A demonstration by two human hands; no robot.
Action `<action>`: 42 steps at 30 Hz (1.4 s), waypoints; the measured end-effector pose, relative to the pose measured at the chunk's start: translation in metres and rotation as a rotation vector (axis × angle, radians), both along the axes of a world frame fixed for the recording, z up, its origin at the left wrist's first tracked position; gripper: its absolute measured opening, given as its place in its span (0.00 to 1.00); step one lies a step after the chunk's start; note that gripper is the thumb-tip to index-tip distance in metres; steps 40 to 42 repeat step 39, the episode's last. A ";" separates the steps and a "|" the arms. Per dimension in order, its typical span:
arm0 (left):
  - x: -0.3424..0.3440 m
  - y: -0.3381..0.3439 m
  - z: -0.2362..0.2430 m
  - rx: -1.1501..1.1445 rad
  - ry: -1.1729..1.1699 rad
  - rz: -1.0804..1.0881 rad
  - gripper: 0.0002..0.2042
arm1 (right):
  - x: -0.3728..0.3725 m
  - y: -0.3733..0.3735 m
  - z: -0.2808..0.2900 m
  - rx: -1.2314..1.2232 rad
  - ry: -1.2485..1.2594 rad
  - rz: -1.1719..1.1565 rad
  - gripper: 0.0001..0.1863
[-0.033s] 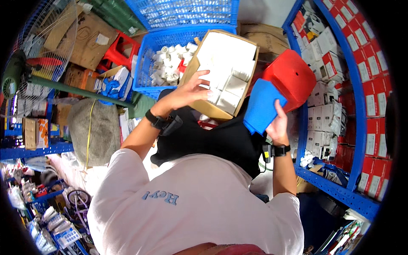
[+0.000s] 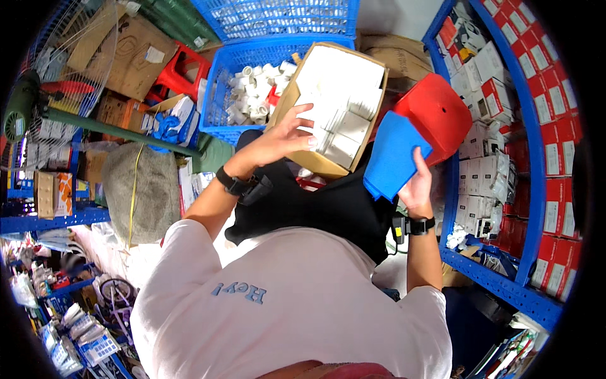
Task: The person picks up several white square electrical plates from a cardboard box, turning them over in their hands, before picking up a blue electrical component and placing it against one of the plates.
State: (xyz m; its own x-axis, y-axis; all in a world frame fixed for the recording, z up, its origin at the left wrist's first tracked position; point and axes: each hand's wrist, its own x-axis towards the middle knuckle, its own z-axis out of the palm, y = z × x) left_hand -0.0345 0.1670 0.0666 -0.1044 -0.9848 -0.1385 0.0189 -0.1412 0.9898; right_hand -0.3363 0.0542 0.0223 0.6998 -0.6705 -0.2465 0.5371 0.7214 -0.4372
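An open cardboard box (image 2: 286,114) rests tilted in front of my lap. Stacked in its near part are white square plates (image 2: 341,145), with a white sheet-like surface at the far end. My left hand (image 2: 282,143) reaches over the box's left edge, its fingers apart and curved beside the plates; no object shows in its grip. To the right of the box, my right hand (image 2: 415,188) grips a folded blue cloth (image 2: 396,155) between thumb and fingers. The fingers under the cloth are hidden.
Behind the box is a blue plastic crate (image 2: 218,95) of white pipe fittings (image 2: 259,88). A red plastic stool (image 2: 435,117) stands beyond the cloth. Blue shelving (image 2: 535,158) with boxes lines the right side. A green fan pole (image 2: 120,132) crosses the left.
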 end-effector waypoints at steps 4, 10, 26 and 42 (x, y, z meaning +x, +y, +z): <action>-0.021 0.024 0.004 -0.052 0.126 0.032 0.39 | 0.040 0.034 0.048 -0.183 0.052 -0.020 0.30; -0.042 0.028 -0.003 -0.211 0.068 0.145 0.43 | 0.079 0.071 0.060 -0.518 0.186 0.079 0.31; -0.051 0.049 0.001 -0.220 0.019 0.087 0.48 | 0.069 0.089 0.060 -0.533 0.249 0.181 0.30; -0.048 0.051 -0.015 -0.024 0.040 0.087 0.48 | 0.078 0.083 0.064 -1.073 0.464 0.231 0.22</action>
